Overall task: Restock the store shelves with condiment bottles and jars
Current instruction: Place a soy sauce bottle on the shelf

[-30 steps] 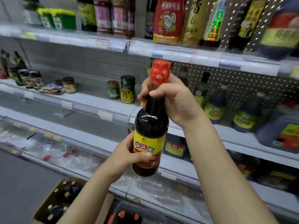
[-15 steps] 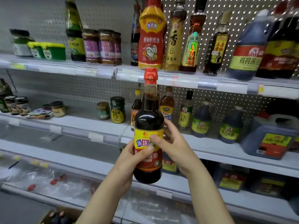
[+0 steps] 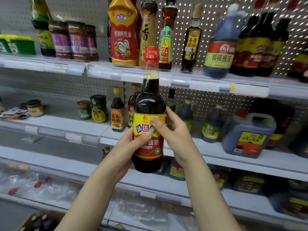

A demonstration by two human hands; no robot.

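A dark soy sauce bottle (image 3: 150,104) with a red cap and a yellow-red label is held upright in front of the shelves. My left hand (image 3: 125,150) grips its lower body from the left, thumb across the label. My right hand (image 3: 173,130) holds it from the right, thumb on the yellow label. The bottle's cap reaches the edge of the upper shelf (image 3: 150,77). The middle shelf (image 3: 93,129) lies behind the bottle.
The upper shelf carries an oyster sauce bottle (image 3: 123,34), tall bottles and jars (image 3: 75,40). The middle shelf holds small bottles (image 3: 118,114), jars (image 3: 98,108) and a large jug (image 3: 248,135). A cardboard box of bottles (image 3: 41,222) sits at bottom left.
My right hand slid down from the cap to the bottle's label. The view tilted up and the bottle rose toward the upper shelf.
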